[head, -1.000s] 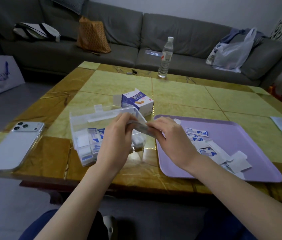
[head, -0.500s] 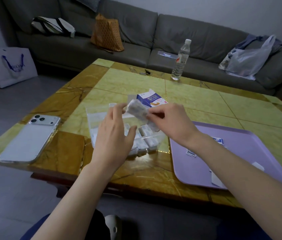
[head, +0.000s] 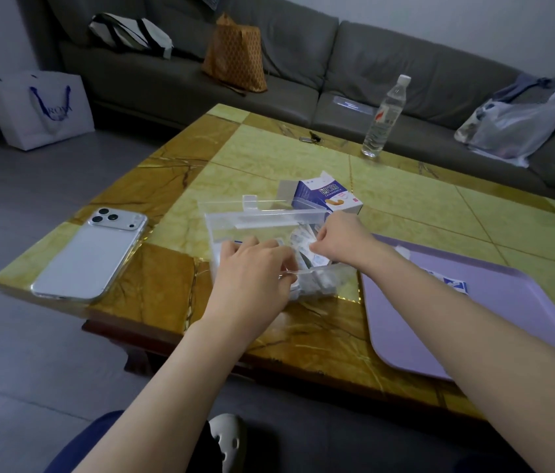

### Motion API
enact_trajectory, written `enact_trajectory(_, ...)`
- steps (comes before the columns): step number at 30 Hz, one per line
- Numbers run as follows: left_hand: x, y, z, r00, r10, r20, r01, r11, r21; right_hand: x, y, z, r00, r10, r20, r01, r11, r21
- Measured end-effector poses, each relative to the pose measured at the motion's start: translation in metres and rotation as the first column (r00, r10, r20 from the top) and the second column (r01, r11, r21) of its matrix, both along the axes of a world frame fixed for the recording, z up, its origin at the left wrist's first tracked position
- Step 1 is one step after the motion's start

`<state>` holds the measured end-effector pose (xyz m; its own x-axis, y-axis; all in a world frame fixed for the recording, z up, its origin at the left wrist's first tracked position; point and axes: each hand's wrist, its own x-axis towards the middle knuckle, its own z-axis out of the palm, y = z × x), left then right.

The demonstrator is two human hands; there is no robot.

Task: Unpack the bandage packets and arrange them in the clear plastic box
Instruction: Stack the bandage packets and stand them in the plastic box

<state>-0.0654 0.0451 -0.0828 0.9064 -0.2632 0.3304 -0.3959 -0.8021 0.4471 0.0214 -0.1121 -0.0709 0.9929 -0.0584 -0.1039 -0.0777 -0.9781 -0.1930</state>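
Observation:
The clear plastic box (head: pixel 235 224) stands open on the table, its lid tipped back. Both hands reach into it. My right hand (head: pixel 344 241) pinches a stack of white-and-blue bandage packets (head: pixel 303 238) inside the box's right half. My left hand (head: pixel 252 271) lies over the box's front left part with fingers curled at the packets and the front wall; what it touches is hidden. More packets (head: pixel 324 279) show through the front wall. An opened blue-and-white bandage carton (head: pixel 329 198) lies just behind the box.
A lilac tray (head: pixel 474 312) with a couple of loose packets (head: pixel 453 285) sits at the right. A white phone (head: pixel 90 256) lies at the left table edge. A water bottle (head: pixel 383 119) stands at the far edge. A grey sofa with bags lies beyond.
The stack of packets held up above the box half a second ago has come down into the box with my right hand. My left hand dropped onto the box's front. The view shifted left.

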Motion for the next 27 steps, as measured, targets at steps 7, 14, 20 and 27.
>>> enact_trajectory(7,0.002,0.001,-0.001,1.0,-0.008,-0.009,0.008,1.0,-0.008,0.009,0.017,-0.007,0.985,0.026,-0.173,-0.056,0.984,-0.172)
enact_trajectory(14,0.002,0.002,-0.001,1.0,-0.015,-0.01,0.015,1.0,-0.014,0.011,0.02,-0.008,0.965,0.063,-0.256,-0.129,0.959,-0.251)
enact_trajectory(20,0.002,0.001,-0.001,1.0,-0.008,-0.015,0.008,1.0,-0.007,0.013,0.018,-0.016,0.963,0.022,-0.27,-0.066,0.985,-0.156)
enact_trajectory(27,0.002,0.0,0.0,1.0,-0.001,-0.012,0.001,1.0,-0.013,0.011,0.016,-0.009,0.982,0.039,-0.185,-0.063,0.99,-0.125)
